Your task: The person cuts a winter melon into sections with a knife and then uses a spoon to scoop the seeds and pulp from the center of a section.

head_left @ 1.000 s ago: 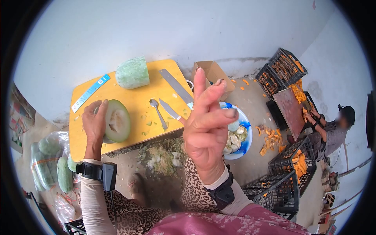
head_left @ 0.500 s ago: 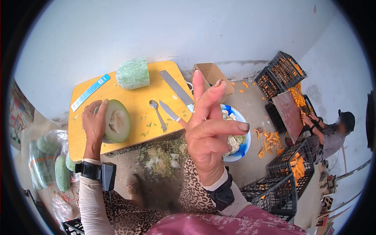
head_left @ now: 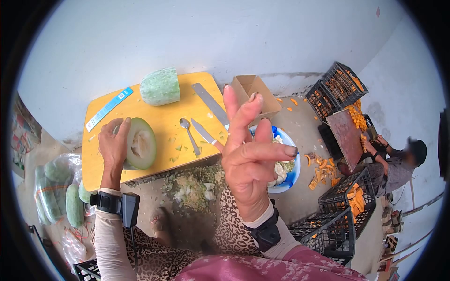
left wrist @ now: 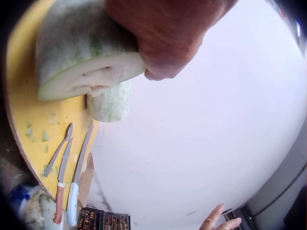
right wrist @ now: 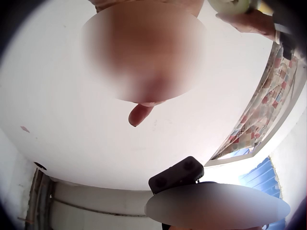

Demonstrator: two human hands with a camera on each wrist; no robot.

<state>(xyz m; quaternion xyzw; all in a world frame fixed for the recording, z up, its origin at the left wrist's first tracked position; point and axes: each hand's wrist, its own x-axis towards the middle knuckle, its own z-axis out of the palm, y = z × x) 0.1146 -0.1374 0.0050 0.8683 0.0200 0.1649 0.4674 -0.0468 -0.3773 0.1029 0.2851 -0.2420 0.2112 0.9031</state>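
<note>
My left hand [head_left: 112, 145] rests against a cut winter melon [head_left: 142, 145] near the front of the yellow table [head_left: 187, 82], its thumb at the rim of the cut face. The pale, hollow inside of this melon faces right. In the left wrist view, the hand [left wrist: 165, 36] curls over the melon [left wrist: 88, 43]. Raised in front of the camera, my right hand [head_left: 248, 171] has its fingers spread, some bent, with nothing in them. Behind it lie a spoon [head_left: 190, 136], a small knife [head_left: 202, 131] and a large knife [head_left: 209, 104]. Another melon piece [head_left: 160, 86] lies at the back.
A blue-and-white strip [head_left: 110, 108] lies at the table's left. A basin [head_left: 294, 174] of pale pulp and a cardboard box [head_left: 265, 96] stand to the right. Beyond are black crates [head_left: 323, 96] of orange pieces and a seated person [head_left: 396, 164]. Bagged melons [head_left: 49, 196] lie at left.
My right hand's fingers have spread apart, and one that was hidden behind the others now shows. The left hand and the melon have stayed put.
</note>
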